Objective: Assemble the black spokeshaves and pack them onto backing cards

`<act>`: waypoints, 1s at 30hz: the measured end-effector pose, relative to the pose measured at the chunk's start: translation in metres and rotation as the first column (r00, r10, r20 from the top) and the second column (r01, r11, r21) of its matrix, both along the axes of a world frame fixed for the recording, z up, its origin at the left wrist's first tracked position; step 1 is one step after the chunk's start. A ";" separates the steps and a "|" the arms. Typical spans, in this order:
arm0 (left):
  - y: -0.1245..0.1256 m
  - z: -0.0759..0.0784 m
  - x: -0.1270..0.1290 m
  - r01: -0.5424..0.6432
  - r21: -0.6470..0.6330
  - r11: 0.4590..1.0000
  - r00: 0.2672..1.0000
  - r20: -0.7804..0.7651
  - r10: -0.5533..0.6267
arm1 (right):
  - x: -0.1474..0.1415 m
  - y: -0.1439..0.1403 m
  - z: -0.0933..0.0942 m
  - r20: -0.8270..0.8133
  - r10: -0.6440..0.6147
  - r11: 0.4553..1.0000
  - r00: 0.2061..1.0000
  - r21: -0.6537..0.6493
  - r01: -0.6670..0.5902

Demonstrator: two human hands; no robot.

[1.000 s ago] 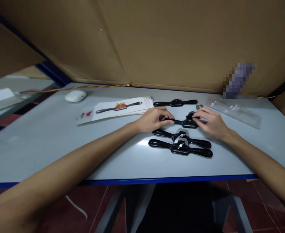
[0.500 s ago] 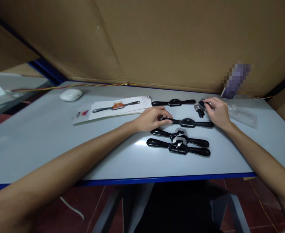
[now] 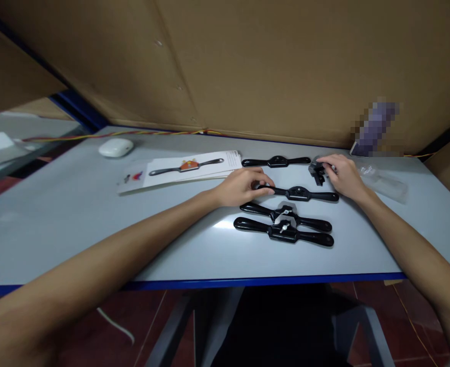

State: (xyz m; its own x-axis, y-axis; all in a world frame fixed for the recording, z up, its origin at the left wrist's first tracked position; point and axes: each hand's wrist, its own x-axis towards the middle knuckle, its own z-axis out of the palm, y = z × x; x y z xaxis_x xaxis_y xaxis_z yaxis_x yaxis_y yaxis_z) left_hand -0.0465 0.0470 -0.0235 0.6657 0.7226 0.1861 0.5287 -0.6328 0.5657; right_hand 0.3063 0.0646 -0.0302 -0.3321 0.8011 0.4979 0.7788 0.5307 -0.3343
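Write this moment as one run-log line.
left hand: holds black tool by one end | right hand: at small dark parts, grip unclear | near side: two tools with grey plates | far side: another tool

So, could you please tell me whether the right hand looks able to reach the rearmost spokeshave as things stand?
Probably yes: the right hand is near the right end of the rearmost spokeshave, and nothing lies on it. Small dark parts sit beside that end, but do not cover it.
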 end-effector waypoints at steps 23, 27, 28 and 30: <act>0.005 0.003 -0.014 0.002 0.288 0.957 0.989 -0.143 0.041 | 0.010 -0.005 0.001 0.190 0.010 1.000 0.982 -0.029 -0.005; 0.009 0.004 -0.020 -0.072 0.323 0.944 0.980 -0.152 0.127 | 0.007 -0.008 0.001 0.185 -0.010 1.000 0.983 -0.027 0.015; 0.010 0.004 -0.021 -0.092 0.325 0.941 0.977 -0.153 0.148 | 0.006 -0.009 0.001 0.174 -0.007 1.000 0.985 -0.026 0.012; 0.012 0.002 -0.022 -0.124 0.326 0.937 0.971 -0.154 0.182 | 0.006 -0.010 0.000 0.150 -0.007 1.000 0.989 -0.028 0.011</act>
